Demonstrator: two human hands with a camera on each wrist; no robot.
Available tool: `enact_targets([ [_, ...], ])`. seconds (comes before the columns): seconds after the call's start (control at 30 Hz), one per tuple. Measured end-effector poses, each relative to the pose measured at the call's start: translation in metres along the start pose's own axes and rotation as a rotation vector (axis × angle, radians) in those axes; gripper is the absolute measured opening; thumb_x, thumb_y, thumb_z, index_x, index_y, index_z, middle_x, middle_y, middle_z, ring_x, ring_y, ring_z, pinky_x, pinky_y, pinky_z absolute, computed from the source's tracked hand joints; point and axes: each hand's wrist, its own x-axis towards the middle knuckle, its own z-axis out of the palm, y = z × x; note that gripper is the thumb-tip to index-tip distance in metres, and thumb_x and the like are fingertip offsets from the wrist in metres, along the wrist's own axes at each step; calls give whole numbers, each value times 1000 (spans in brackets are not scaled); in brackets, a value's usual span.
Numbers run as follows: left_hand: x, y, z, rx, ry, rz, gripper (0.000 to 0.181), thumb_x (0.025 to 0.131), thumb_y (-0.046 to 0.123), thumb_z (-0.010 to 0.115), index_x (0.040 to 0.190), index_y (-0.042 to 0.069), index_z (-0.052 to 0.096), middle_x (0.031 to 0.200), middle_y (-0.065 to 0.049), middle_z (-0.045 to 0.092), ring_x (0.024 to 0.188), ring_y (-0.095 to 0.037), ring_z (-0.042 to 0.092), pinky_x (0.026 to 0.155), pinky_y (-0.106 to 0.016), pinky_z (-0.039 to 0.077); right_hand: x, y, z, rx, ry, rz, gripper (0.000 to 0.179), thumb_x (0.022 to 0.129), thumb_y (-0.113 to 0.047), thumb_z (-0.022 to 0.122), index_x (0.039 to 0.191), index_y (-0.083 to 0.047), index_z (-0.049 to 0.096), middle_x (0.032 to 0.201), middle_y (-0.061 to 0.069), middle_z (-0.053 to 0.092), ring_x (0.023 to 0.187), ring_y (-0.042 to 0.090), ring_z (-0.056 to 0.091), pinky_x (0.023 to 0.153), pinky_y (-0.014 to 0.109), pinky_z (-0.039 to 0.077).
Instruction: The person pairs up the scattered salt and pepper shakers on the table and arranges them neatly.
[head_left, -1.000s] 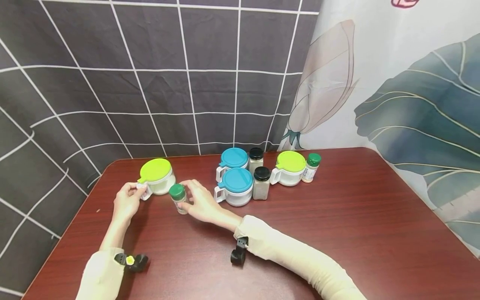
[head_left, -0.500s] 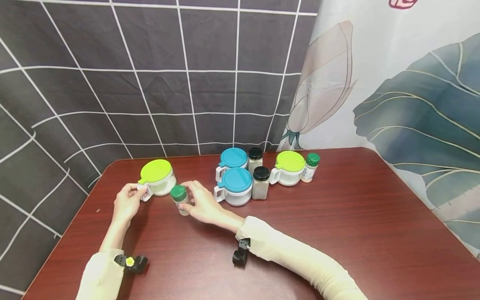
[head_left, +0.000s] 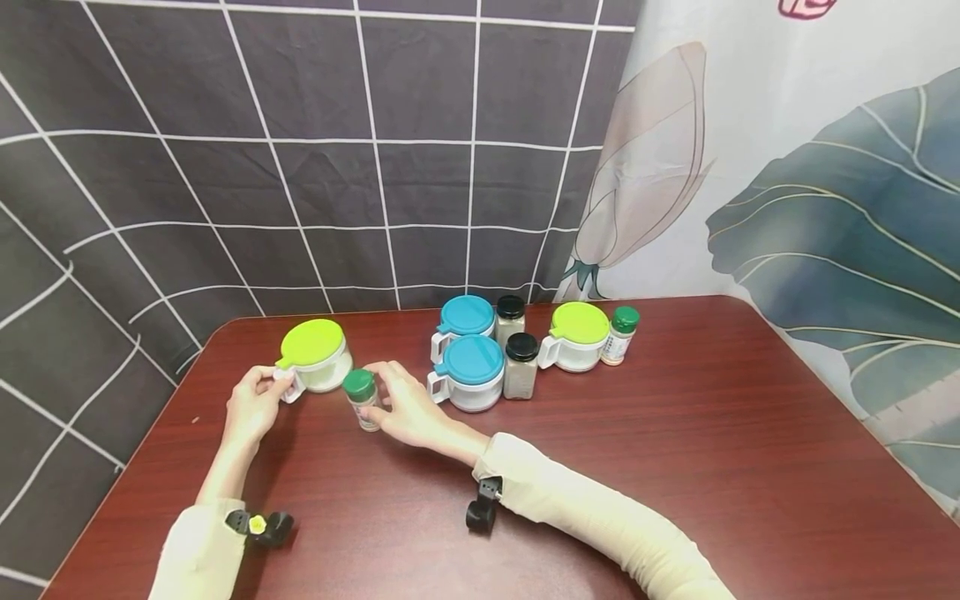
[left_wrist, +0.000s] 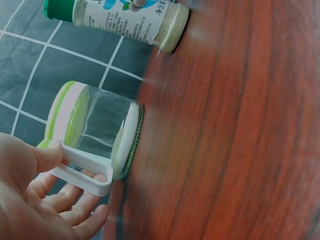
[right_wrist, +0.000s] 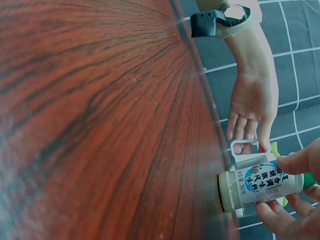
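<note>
At the table's left, my left hand [head_left: 252, 406] pinches the white handle [left_wrist: 87, 172] of a clear seasoning jar with a lime-green lid [head_left: 312, 342]. The jar stands upright on the table. Just right of it is a small seasoning bottle [right_wrist: 260, 186] with a green cap [head_left: 360, 385] and a printed label. My right hand [head_left: 411, 412] holds this bottle between thumb and fingers. The bottle's base appears to rest on the table, a small gap from the jar. In the left wrist view the labelled bottle [left_wrist: 125, 17] shows at the top.
Two blue-lidded jars [head_left: 472, 360] stand in the middle, beside two black-capped bottles [head_left: 521, 367]. Farther right are another lime-lidded jar [head_left: 580, 333] and another green-capped bottle [head_left: 619, 336]. A dark tile-patterned curtain [head_left: 420, 183] hangs behind the wooden table [head_left: 675, 450].
My right hand and the green-capped bottle have shifted slightly to the right, a little away from the jar. My left hand stays on the handle, nearly still.
</note>
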Motion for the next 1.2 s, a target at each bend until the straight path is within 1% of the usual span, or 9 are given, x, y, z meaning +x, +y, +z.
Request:
enact_targets([
  [0.1, -2, 2, 0, 16, -5, 11, 32, 95, 27, 57, 112, 1, 56, 97, -15, 70, 74, 5, 46, 74, -26, 36, -1, 0, -2, -3, -2, 5, 48, 86, -10, 70, 129, -8, 48, 115, 8, 56, 99, 14, 62, 83, 18, 52],
  [0.2, -4, 2, 0, 36, -4, 8, 33, 96, 27, 55, 113, -1, 56, 109, -24, 66, 86, -9, 54, 77, -29, 36, -2, 1, -4, -8, -11, 3, 49, 86, -12, 71, 129, -8, 48, 114, 7, 56, 96, 12, 62, 83, 17, 52],
  [0.3, -7, 1, 1, 42, -7, -4, 36, 97, 29, 53, 115, -2, 55, 116, -27, 63, 99, -23, 54, 80, -31, 37, -3, 0, -4, -9, -15, 0, 49, 85, -12, 71, 128, -7, 48, 113, 7, 55, 95, 11, 61, 83, 18, 52],
  [0.37, -8, 0, 2, 37, -7, -9, 39, 97, 31, 51, 117, -3, 55, 118, -28, 62, 97, -20, 55, 80, -30, 37, -3, 1, -4, -14, -12, -1, 49, 85, -12, 72, 128, -7, 48, 113, 7, 55, 94, 11, 60, 82, 18, 52],
  [0.53, -7, -2, 3, -4, 0, -25, 43, 97, 34, 52, 120, -2, 55, 111, -21, 67, 73, 9, 48, 72, -17, 38, -3, 0, -3, -38, -10, 1, 50, 85, -14, 72, 128, -7, 49, 113, 7, 55, 94, 10, 60, 81, 15, 51],
  [0.6, -6, -3, 3, -31, 0, -26, 43, 96, 33, 52, 120, -3, 54, 106, -17, 68, 68, 13, 46, 67, -12, 39, -3, -1, -4, -48, -10, 0, 50, 84, -14, 72, 128, -7, 49, 114, 7, 56, 95, 11, 60, 81, 14, 51],
  [0.73, -6, -3, 4, -65, 2, -19, 41, 97, 31, 53, 119, -4, 54, 97, -8, 68, 64, 9, 49, 60, -10, 42, -2, -2, -3, -73, -15, -7, 51, 84, -15, 72, 129, -8, 48, 116, 7, 57, 97, 13, 59, 80, 13, 48],
  [0.93, -6, -1, 5, -104, 4, -41, 37, 96, 27, 56, 116, -3, 55, 82, 7, 65, 60, 6, 51, 57, -13, 44, -1, -2, -3, -107, -11, -30, 51, 85, -15, 72, 130, -9, 48, 115, 5, 60, 95, 11, 56, 78, 14, 46],
  [1.2, -7, -3, 10, -124, 52, -54, 35, 96, 25, 57, 115, -4, 57, 92, -5, 72, 59, 8, 52, 56, -12, 44, -2, -1, -2, -116, -2, -50, 51, 84, -16, 73, 129, -9, 49, 114, 5, 60, 94, 11, 56, 77, 14, 45],
])
